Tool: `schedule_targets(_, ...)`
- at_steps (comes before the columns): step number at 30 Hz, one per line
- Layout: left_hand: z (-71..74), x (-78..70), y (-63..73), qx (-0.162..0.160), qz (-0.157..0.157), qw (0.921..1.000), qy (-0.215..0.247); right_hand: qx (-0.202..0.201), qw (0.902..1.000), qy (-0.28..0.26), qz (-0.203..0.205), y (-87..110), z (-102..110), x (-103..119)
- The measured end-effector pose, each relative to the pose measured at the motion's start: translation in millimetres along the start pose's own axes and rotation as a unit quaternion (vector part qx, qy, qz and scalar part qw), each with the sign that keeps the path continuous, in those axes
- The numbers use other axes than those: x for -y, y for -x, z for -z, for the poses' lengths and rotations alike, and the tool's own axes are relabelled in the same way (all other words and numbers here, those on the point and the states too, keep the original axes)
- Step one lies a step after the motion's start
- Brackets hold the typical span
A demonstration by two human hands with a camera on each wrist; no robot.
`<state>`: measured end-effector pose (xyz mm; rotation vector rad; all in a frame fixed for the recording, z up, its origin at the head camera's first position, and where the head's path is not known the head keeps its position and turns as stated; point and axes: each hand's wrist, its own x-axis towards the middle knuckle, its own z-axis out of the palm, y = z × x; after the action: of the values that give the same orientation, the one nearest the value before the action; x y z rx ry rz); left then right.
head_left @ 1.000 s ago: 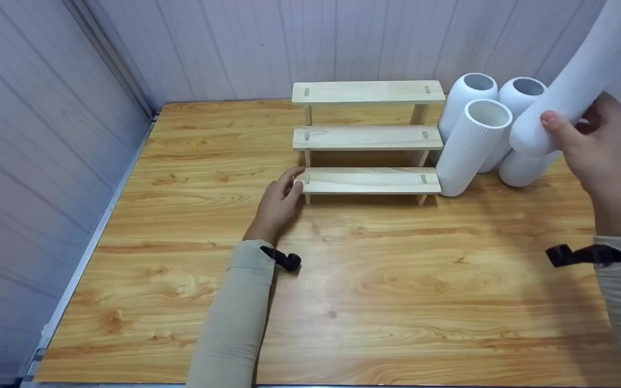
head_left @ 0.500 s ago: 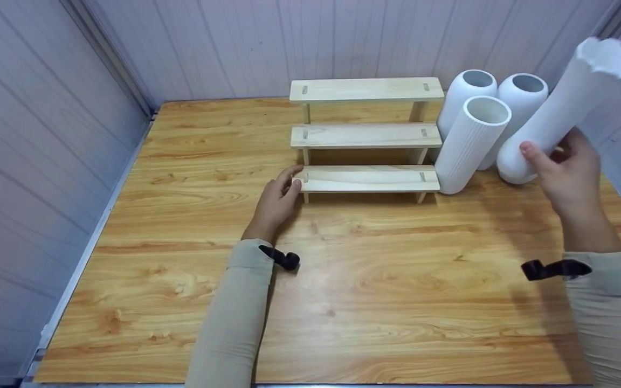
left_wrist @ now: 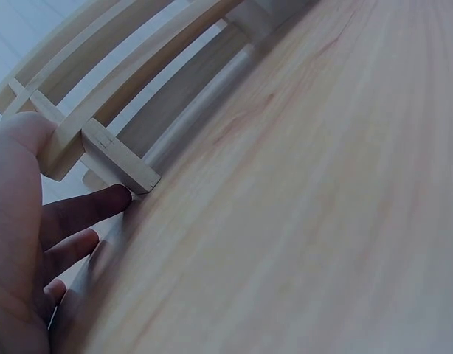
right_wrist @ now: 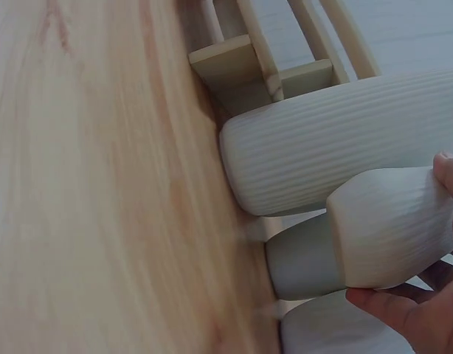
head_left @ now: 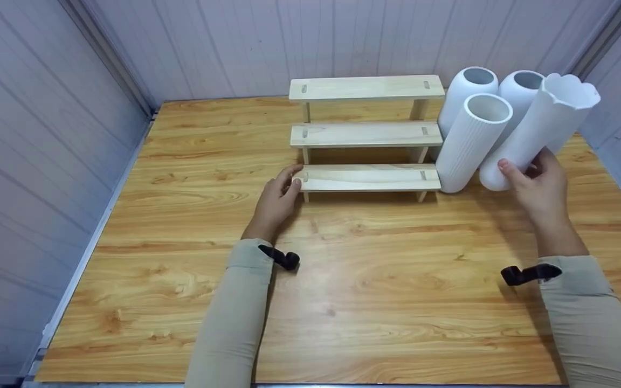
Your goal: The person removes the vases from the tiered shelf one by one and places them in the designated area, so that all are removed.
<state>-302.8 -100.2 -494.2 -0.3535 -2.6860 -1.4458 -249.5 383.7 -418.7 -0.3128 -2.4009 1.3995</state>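
Note:
In the head view my right hand (head_left: pixel 539 186) grips a tall white vase (head_left: pixel 537 124) with a wavy rim. The vase leans to the right, its rounded foot close over the table in the right wrist view (right_wrist: pixel 403 225). Just left of it stands a ribbed white cylinder vase (head_left: pixel 472 145), against the right end of a pale three-step wooden display stand (head_left: pixel 367 179). My left hand (head_left: pixel 275 202) holds the left end of the lowest step, thumb at the front corner. In the left wrist view its fingers (left_wrist: pixel 86 210) reach to the stand's leg.
Behind the held vase stand more white vases, one round-shouldered (head_left: pixel 469 89), another (head_left: pixel 518 97) beside it, and one partly hidden. Panelled walls (head_left: pixel 224 48) border the wood-grain table (head_left: pixel 375 291) at the back and both sides.
My right hand has moved left and down with the wavy-rimmed vase, bringing it next to the ribbed one. My left hand has stayed at the stand.

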Motion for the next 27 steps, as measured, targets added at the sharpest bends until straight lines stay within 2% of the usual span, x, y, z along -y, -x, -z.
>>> schedule_targets(10, 1.6, -1.6, 1.3, -0.004, 0.007, 1.0000, 0.001, -0.006, 0.9997, 0.008, -0.021, -1.9, -12.7, -16.7)
schedule_targets(23, 0.8, -5.1, -0.8, -0.005, 0.016, 0.9998, -0.005, 0.012, 0.9987, -0.001, -0.049, -1.9, -21.8, -31.6)
schedule_targets(27, 1.8, -3.8, -0.5, -0.007, 0.004, 1.0000, -0.002, 0.009, 0.9992, -0.016, -0.036, -2.2, -26.7, -35.9)
